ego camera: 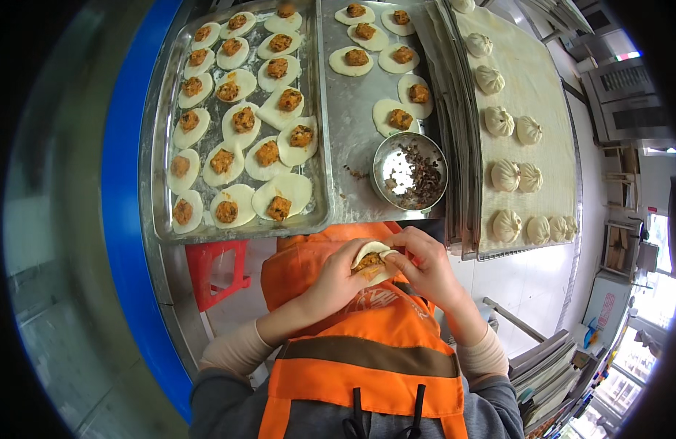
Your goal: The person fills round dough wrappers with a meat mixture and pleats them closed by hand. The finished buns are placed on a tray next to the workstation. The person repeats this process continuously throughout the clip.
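A round dough wrapper with orange-brown filling [369, 262] lies cupped in my left hand [338, 277], its edges curling up around the filling. My right hand [425, 263] pinches the wrapper's right edge between thumb and fingers. Beyond my hands, a metal tray [326, 137] at the left holds many flat wrappers topped with filling. More filled wrappers lie on the steel worktop [346, 110] beside it. A steel bowl [409, 171] with dark chopped bits stands near the worktop's front edge. Pleated buns [502, 122] sit in loose rows on a mesh-lined tray at the right.
The mesh-lined tray [527, 71] tops a stack of trays right of the bowl. A red plastic stool [217, 274] is under the left side of the table. More stacked trays [546, 378] stand at the lower right. A blue strip [126, 164] runs along the left.
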The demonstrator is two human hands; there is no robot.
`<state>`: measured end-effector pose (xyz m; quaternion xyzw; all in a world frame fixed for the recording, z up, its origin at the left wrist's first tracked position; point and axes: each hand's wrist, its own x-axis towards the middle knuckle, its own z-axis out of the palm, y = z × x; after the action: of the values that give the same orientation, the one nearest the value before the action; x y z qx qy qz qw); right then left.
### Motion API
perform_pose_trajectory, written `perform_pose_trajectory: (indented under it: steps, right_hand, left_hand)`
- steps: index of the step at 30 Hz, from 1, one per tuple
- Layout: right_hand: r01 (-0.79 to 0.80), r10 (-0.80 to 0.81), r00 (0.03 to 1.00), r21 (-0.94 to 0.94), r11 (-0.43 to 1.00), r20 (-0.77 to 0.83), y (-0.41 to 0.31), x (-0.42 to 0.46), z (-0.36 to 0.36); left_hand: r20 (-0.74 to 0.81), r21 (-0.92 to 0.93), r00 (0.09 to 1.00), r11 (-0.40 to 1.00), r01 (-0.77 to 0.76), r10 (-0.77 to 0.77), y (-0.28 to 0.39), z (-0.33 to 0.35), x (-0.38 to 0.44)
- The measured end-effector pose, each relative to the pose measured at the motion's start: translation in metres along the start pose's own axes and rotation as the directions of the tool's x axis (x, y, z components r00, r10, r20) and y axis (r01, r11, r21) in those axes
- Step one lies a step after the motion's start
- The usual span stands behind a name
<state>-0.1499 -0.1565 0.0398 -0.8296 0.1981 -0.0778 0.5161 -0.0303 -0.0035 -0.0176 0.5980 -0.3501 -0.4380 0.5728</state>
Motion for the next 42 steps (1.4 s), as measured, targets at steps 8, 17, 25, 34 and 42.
perform_pose_trajectory:
  steps: [8,17,25,34,42]
  right_hand:
    - [0.085,-0.083,0.996,-0.066,0.994,0.03,0.003,0.004,-0.003]
    - [0.261,-0.23,0.957,-0.183,0.948,0.177,0.017,0.011,0.0]
    - [0.03,-0.017,0.985,-0.074,0.997,0.173,0.015,0.006,0.006]
    - [-0.073,0.061,0.984,0.064,0.995,0.168,0.007,0.012,0.011]
    - [0.127,-0.117,0.98,-0.056,0.99,0.163,0.002,0.019,0.009]
  left_hand:
    - [0.208,-0.331,0.925,0.867,0.372,-0.318,0.004,-0.014,0.008]
    - [0.383,-0.248,0.807,0.791,0.559,-0.45,-0.008,-0.029,0.012]
    - [0.207,-0.017,0.964,0.985,0.173,-0.166,-0.024,-0.021,0.004]
    - [0.438,0.06,0.755,0.853,0.518,-0.489,0.012,-0.036,0.018]
    - [0.377,0.148,0.891,0.966,0.212,-0.253,-0.01,-0.031,0.022]
